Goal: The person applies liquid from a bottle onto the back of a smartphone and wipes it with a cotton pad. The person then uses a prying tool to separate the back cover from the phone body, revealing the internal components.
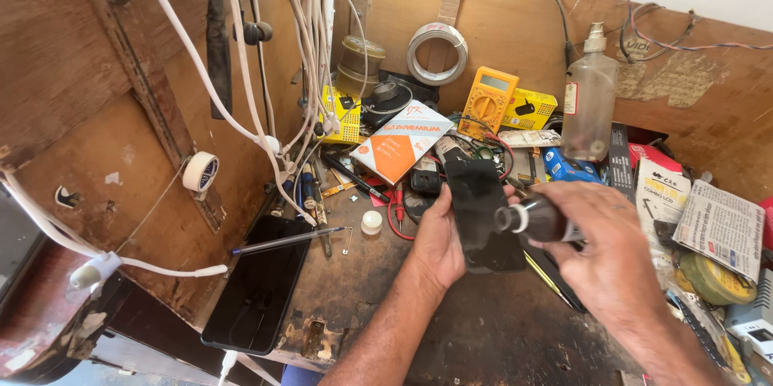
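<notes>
At the lower centre of the frame the left hand point(439, 245) comes up from the bottom edge and grasps a black phone point(483, 213) by its left side, with the dark glass face turned up and held a little above the worn wooden bench point(354, 289). The right hand point(600, 245) enters from the lower right and is closed around a small dark bottle point(535, 219); the bottle is tilted on its side and its open mouth points left, just over the right part of the phone. Left of the hands, near the lower left, a second dark phone point(256, 289) lies flat at the bench edge, and a thin pen point(290, 239) rests across its upper end. A small white cap point(371, 222) stands on the bench just beside the left hand. Further back, in the middle of the frame, an orange and white box point(401, 141) lies among tools and cables. Behind it, a yellow multimeter point(486, 102) leans near the back wall, and a tall clear bottle point(589, 96) stands to the right of it. A roll of white tape point(200, 171) hangs on the left wall, and a coil of white wire point(437, 53) hangs at the upper centre.
</notes>
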